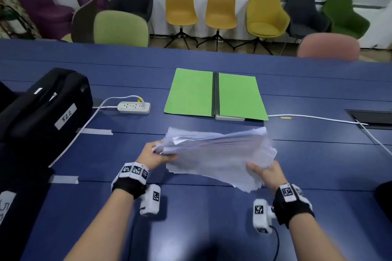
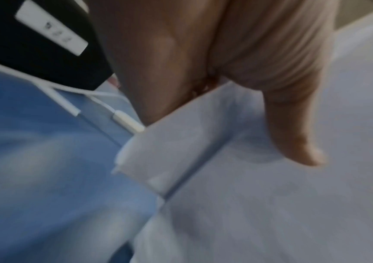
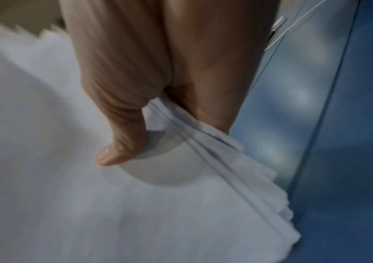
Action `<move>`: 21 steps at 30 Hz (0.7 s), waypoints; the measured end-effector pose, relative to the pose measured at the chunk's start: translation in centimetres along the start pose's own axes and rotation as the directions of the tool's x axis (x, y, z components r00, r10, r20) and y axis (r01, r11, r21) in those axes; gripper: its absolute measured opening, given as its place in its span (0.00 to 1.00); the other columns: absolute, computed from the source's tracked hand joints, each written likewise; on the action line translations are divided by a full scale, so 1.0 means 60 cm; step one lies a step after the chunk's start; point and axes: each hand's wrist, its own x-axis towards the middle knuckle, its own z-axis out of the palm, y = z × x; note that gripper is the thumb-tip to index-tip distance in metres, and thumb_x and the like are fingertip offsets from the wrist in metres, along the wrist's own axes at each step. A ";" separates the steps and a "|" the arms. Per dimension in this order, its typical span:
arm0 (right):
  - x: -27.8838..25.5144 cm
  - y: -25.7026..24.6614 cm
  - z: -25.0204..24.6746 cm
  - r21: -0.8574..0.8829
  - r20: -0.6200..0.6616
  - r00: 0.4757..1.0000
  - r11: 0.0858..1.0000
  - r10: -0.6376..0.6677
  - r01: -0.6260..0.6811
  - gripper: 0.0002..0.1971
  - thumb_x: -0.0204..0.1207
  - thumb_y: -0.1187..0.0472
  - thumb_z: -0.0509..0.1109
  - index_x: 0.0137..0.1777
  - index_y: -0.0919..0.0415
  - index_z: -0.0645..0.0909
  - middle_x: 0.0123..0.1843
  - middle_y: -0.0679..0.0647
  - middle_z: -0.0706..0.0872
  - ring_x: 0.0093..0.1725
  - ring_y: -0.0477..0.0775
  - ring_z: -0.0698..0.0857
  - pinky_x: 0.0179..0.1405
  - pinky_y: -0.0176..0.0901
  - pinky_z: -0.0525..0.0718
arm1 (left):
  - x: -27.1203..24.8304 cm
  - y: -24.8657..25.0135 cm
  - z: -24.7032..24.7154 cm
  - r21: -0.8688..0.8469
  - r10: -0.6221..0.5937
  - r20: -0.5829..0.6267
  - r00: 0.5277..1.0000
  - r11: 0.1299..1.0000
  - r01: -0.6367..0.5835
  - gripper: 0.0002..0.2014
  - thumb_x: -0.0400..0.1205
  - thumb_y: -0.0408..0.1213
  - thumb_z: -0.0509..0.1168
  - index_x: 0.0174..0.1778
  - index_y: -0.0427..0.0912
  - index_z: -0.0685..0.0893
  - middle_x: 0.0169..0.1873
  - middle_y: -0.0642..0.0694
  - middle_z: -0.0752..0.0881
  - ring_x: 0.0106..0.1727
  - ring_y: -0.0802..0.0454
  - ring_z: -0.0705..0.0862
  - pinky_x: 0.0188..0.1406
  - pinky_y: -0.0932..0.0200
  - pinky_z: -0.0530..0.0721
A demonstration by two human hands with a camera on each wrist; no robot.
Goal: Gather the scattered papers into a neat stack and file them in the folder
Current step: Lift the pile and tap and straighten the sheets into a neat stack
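Blue surface [image 1: 318,82] takes up most of the view, green folder [image 1: 215,93] lying open on it further back. Paper stack [image 1: 220,154] is held up just in front of the folder, edges pretty ragged. Left hand [image 1: 153,154] pinches one end, right hand [image 1: 267,170] pinches the other. Looks like the squaring-up step; next it needs tapping even, then into the folder.

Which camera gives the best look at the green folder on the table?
The head view: the green folder lies open and flat on the blue table, beyond the paper stack gripped by the left hand and right hand. Neither wrist view shows the folder, only papers, hand and table.
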 end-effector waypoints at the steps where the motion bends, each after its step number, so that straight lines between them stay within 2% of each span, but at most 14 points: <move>1: -0.004 0.011 0.005 0.001 -0.013 0.999 0.999 0.034 -0.034 0.10 0.70 0.73 0.75 0.41 0.57 0.83 0.40 0.53 0.89 0.29 0.37 0.88 0.29 0.29 0.85 | -0.002 -0.006 0.011 0.010 -0.016 -0.039 0.999 1.000 0.016 0.19 0.59 0.30 0.80 0.43 0.27 0.86 0.36 0.44 0.86 0.39 0.54 0.82 0.44 0.59 0.80; 3: -0.003 0.015 0.012 0.044 -0.080 0.996 0.998 0.045 -0.041 0.07 0.71 0.71 0.75 0.40 0.58 0.83 0.40 0.56 0.88 0.30 0.43 0.88 0.30 0.34 0.85 | -0.005 -0.012 0.028 -0.017 -0.004 -0.124 0.992 1.000 0.002 0.23 0.60 0.37 0.77 0.43 0.22 0.84 0.37 0.40 0.83 0.39 0.52 0.80 0.42 0.56 0.79; 5: 0.000 0.003 0.015 0.070 -0.122 0.992 0.998 0.008 0.001 0.06 0.72 0.70 0.74 0.39 0.58 0.84 0.39 0.56 0.88 0.31 0.47 0.87 0.34 0.39 0.85 | -0.012 0.002 0.039 -0.082 -0.031 -0.179 0.983 0.997 0.017 0.24 0.63 0.39 0.80 0.49 0.28 0.84 0.44 0.41 0.86 0.45 0.48 0.85 0.50 0.51 0.84; 6: 0.003 -0.005 0.015 0.069 -0.125 0.992 0.997 -0.020 0.029 0.06 0.72 0.70 0.74 0.38 0.58 0.84 0.37 0.54 0.89 0.31 0.46 0.87 0.34 0.38 0.86 | -0.012 0.010 0.041 -0.113 -0.019 -0.194 0.981 0.994 -0.003 0.19 0.66 0.39 0.79 0.49 0.34 0.84 0.46 0.41 0.88 0.46 0.47 0.86 0.53 0.49 0.85; 8: 0.005 -0.017 0.014 0.060 -0.114 0.991 0.995 -0.073 0.081 0.05 0.72 0.69 0.74 0.39 0.59 0.84 0.32 0.45 0.90 0.30 0.42 0.87 0.31 0.34 0.85 | -0.019 0.029 0.044 -0.162 0.025 -0.261 0.965 0.984 -0.070 0.09 0.69 0.36 0.78 0.41 0.42 0.86 0.41 0.44 0.89 0.42 0.50 0.87 0.52 0.49 0.85; 9: 0.006 -0.018 0.013 0.059 -0.104 0.991 0.994 -0.083 0.089 0.04 0.72 0.69 0.74 0.41 0.60 0.85 0.31 0.44 0.90 0.30 0.40 0.87 0.31 0.33 0.85 | -0.022 0.035 0.045 -0.189 0.034 -0.306 0.951 0.977 -0.096 0.09 0.68 0.37 0.79 0.38 0.44 0.85 0.40 0.45 0.89 0.40 0.52 0.87 0.51 0.49 0.86; 10: 0.005 -0.019 0.012 0.059 -0.092 0.992 0.994 -0.086 0.092 0.04 0.71 0.69 0.76 0.43 0.62 0.85 0.32 0.44 0.90 0.30 0.39 0.88 0.32 0.33 0.86 | -0.023 0.038 0.045 -0.228 0.032 -0.341 0.939 0.967 -0.115 0.13 0.64 0.40 0.81 0.39 0.44 0.85 0.41 0.45 0.89 0.40 0.53 0.86 0.52 0.49 0.86; 12: 0.005 -0.021 0.010 0.065 -0.065 0.995 0.994 -0.081 0.085 0.09 0.69 0.68 0.78 0.48 0.62 0.85 0.38 0.47 0.91 0.34 0.41 0.89 0.36 0.33 0.87 | -0.022 0.046 0.047 -0.242 0.018 -0.390 0.921 0.963 -0.122 0.25 0.59 0.48 0.82 0.48 0.46 0.84 0.50 0.44 0.88 0.47 0.52 0.85 0.54 0.51 0.86; 15: 0.008 -0.036 0.009 0.080 -0.023 0.996 0.993 -0.089 0.091 0.09 0.67 0.70 0.78 0.45 0.59 0.85 0.35 0.45 0.92 0.34 0.43 0.89 0.32 0.33 0.86 | -0.016 0.065 0.056 -0.164 0.046 -0.443 0.896 0.978 -0.131 0.31 0.63 0.49 0.80 0.61 0.47 0.81 0.60 0.48 0.84 0.56 0.55 0.81 0.61 0.59 0.79; 18: 0.005 -0.050 0.010 0.116 -0.010 0.995 0.988 -0.103 0.103 0.11 0.67 0.72 0.78 0.45 0.59 0.86 0.35 0.47 0.92 0.34 0.44 0.89 0.32 0.34 0.86 | -0.019 0.086 0.071 -0.109 0.047 -0.500 0.865 0.987 -0.117 0.42 0.51 0.72 0.74 0.59 0.56 0.80 0.57 0.57 0.84 0.62 0.57 0.80 0.70 0.50 0.77; 19: 0.003 -0.051 0.008 0.117 -0.005 0.994 0.987 -0.108 0.108 0.11 0.66 0.73 0.78 0.45 0.58 0.85 0.34 0.46 0.92 0.34 0.44 0.89 0.32 0.34 0.86 | -0.020 0.091 0.077 -0.085 0.033 -0.535 0.845 0.992 -0.093 0.43 0.48 0.76 0.71 0.58 0.59 0.79 0.56 0.60 0.85 0.63 0.56 0.80 0.71 0.47 0.75; 21: -0.003 -0.049 0.006 0.116 0.007 0.993 0.987 -0.114 0.112 0.13 0.66 0.74 0.77 0.46 0.59 0.85 0.33 0.45 0.92 0.32 0.41 0.89 0.30 0.31 0.85 | -0.028 0.108 0.093 -0.002 0.011 -0.587 0.810 1.000 -0.014 0.43 0.48 0.78 0.67 0.58 0.61 0.76 0.56 0.63 0.83 0.65 0.56 0.78 0.73 0.43 0.71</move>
